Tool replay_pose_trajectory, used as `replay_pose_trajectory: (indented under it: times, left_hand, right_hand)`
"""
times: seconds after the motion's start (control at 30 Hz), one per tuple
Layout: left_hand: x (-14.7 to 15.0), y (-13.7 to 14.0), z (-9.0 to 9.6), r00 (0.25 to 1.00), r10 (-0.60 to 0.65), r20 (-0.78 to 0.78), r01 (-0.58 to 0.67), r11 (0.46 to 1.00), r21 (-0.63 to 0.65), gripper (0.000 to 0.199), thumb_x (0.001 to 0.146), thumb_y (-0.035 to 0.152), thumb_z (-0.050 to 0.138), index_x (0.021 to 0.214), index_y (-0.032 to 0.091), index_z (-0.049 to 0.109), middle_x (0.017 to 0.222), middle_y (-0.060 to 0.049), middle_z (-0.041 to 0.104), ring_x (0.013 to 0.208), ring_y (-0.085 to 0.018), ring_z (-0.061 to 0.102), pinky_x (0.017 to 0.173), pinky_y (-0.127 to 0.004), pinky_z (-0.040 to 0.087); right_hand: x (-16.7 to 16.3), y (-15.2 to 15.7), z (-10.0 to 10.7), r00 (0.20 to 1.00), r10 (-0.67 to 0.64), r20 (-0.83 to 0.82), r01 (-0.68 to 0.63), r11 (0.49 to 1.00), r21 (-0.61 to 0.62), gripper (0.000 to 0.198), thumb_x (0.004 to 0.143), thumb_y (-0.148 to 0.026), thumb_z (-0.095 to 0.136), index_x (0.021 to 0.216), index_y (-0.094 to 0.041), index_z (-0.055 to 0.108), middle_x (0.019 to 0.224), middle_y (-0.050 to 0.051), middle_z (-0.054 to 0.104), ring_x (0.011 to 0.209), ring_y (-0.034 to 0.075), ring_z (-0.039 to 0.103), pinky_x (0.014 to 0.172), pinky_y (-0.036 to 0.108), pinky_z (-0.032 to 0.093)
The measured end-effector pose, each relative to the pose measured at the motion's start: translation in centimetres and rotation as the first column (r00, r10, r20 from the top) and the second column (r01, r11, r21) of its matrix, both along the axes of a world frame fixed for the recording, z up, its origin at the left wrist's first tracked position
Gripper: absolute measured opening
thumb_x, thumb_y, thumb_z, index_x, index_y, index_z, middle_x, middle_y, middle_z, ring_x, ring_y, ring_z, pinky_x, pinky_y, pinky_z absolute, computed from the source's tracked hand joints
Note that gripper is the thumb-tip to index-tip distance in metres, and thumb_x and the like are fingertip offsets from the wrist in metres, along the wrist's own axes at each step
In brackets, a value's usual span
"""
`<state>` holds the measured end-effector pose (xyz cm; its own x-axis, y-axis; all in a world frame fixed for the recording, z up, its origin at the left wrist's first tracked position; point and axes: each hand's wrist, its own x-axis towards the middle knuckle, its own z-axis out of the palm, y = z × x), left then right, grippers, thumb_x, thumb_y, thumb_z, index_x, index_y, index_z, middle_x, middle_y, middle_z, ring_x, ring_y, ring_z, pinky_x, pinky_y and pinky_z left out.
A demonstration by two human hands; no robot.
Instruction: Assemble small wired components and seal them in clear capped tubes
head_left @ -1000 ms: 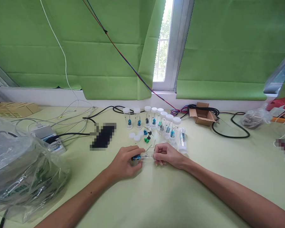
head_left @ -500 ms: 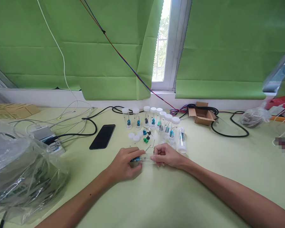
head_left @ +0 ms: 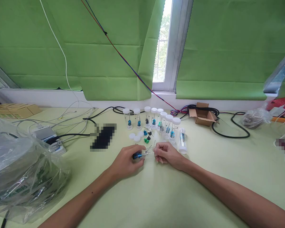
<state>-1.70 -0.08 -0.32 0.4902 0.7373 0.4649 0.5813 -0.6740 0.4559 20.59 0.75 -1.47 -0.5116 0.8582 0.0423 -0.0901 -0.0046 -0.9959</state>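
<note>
My left hand [head_left: 129,160] is wrapped round a transparent plastic tube [head_left: 147,152], which lies nearly level above the table. Inside its left end sits a blue piece [head_left: 137,155] with thin metal rods running toward the right. My right hand [head_left: 167,153] is closed in a pinch at the tube's right end; its fingertips hide what they grip. Just beyond the hands lie loose blue, black and green pieces [head_left: 146,140], thin metal rods and white caps [head_left: 137,138]. Behind them several white-capped tubes [head_left: 154,118] stand upright with similar pieces inside. One capped tube [head_left: 182,141] leans or lies at the right.
A dark phone [head_left: 104,136], pixelated, lies left of the caps. Farther left are a power strip [head_left: 48,139] with cables and a large plastic-wrapped bundle [head_left: 26,171]. An open cardboard box [head_left: 203,115] and black cable [head_left: 237,134] sit at the back right.
My left hand has shifted slightly right with the tube, which is now a little tilted, right end raised. My right fingers have drawn back toward the tube's right end.
</note>
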Motion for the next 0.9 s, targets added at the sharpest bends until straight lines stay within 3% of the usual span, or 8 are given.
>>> replay_pose_trajectory:
  times: [0.13,0.27,0.47,0.63,0.9]
  left_hand:
    - [0.0,0.3,0.3,0.999,0.029,0.028,-0.029,0.999,-0.026,0.025,0.078,0.021,0.062,0.102,0.02,0.066,0.082,-0.001,0.07,0.07,-0.014,0.062,0.068,-0.026,0.05]
    - [-0.1,0.6,0.4,0.987,0.137,0.089,-0.136,0.991,-0.016,0.02,0.079,0.028,0.064,0.097,0.019,0.066,0.076,0.001,0.069,0.067,-0.014,0.061,0.068,-0.027,0.05]
    - [-0.3,1.1,0.8,0.924,0.289,0.249,-0.263,0.956,-0.133,0.025,0.079,0.036,0.066,0.1,0.021,0.063,0.084,-0.001,0.071,0.078,-0.017,0.065,0.078,-0.032,0.053]
    - [-0.1,1.4,0.6,0.87,0.307,0.385,-0.209,0.938,-0.276,0.029,0.079,0.041,0.069,0.097,0.021,0.057,0.092,-0.005,0.071,0.088,-0.021,0.068,0.086,-0.037,0.054]
    - [0.6,0.8,0.6,0.904,0.203,0.376,-0.072,0.94,-0.334,0.026,0.084,0.041,0.065,0.095,0.024,0.048,0.1,-0.006,0.069,0.107,-0.024,0.067,0.09,-0.039,0.053]
  right_hand:
    - [0.0,0.0,0.0,0.999,0.044,0.014,-0.045,0.998,0.037,0.049,0.086,-0.061,0.058,0.068,-0.016,0.057,0.06,0.001,0.061,0.047,0.008,0.048,0.044,0.021,0.033]
    - [-0.1,-0.2,0.0,0.998,0.052,0.042,-0.056,0.995,0.084,0.05,0.089,-0.062,0.053,0.07,-0.015,0.058,0.063,0.002,0.061,0.049,0.009,0.048,0.046,0.022,0.034]
    - [-0.5,-0.9,-0.2,0.983,0.04,0.182,-0.077,0.977,0.201,0.036,0.089,-0.049,0.06,0.071,-0.017,0.056,0.066,0.001,0.062,0.057,0.011,0.051,0.054,0.024,0.038]
    - [-0.8,-1.4,-0.2,0.951,-0.017,0.307,-0.089,0.94,0.329,0.03,0.089,-0.041,0.061,0.071,-0.017,0.057,0.064,-0.001,0.057,0.058,0.011,0.046,0.053,0.023,0.034]
    - [-0.7,-1.4,0.0,0.942,-0.025,0.336,-0.105,0.925,0.364,0.029,0.09,-0.04,0.06,0.071,-0.018,0.055,0.063,-0.003,0.053,0.058,0.011,0.044,0.053,0.024,0.033]
